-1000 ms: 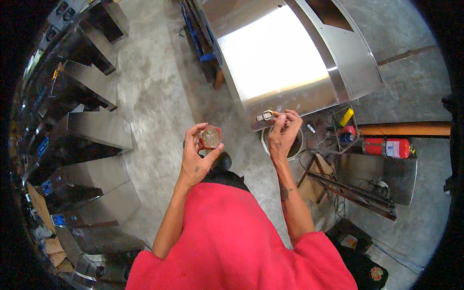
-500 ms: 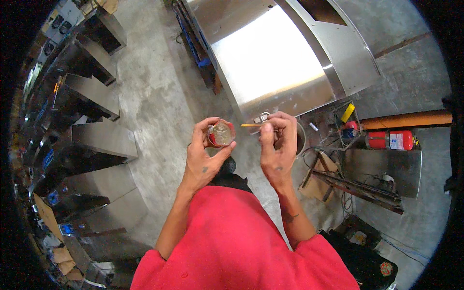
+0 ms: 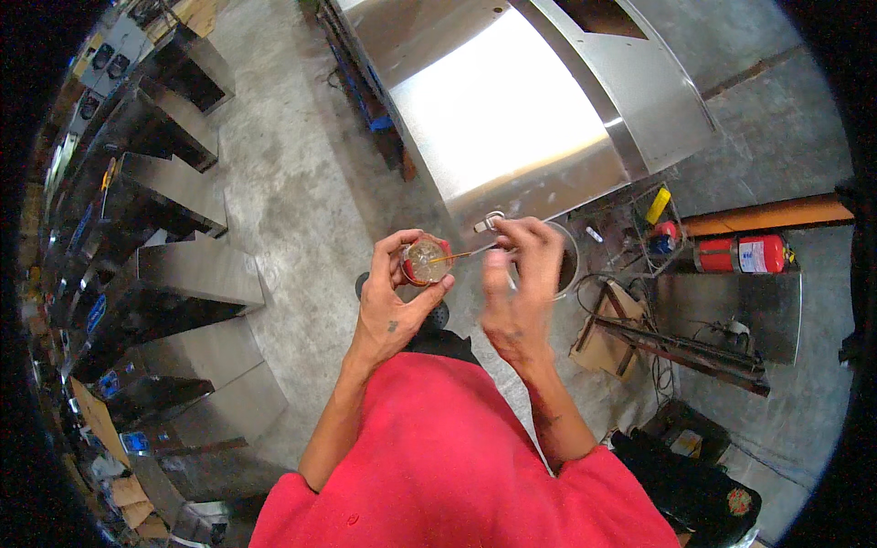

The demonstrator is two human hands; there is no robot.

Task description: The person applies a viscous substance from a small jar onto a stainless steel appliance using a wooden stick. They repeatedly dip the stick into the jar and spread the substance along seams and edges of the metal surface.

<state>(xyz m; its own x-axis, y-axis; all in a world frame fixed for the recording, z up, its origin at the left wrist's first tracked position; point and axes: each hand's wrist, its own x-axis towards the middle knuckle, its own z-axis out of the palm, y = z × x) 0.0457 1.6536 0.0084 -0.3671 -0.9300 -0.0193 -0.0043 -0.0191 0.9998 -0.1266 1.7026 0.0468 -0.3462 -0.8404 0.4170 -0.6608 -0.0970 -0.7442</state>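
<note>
The left hand [image 3: 388,306] curls its fingers and thumb around a small cup [image 3: 427,265], mouth upward. From there a thin stick [image 3: 466,254] bridges the gap between the hands, its long axis running rightward and slightly away from the body; whether its left tip dips inside or hovers over the cup is unclear. The blurred right hand [image 3: 521,297] pinches the stick's right end, the cup lying to its left.

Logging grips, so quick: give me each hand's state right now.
Left hand: closed around a small round container with red on its side.
Right hand, blurred: holding a thin stick, far end at the container's mouth.
</note>
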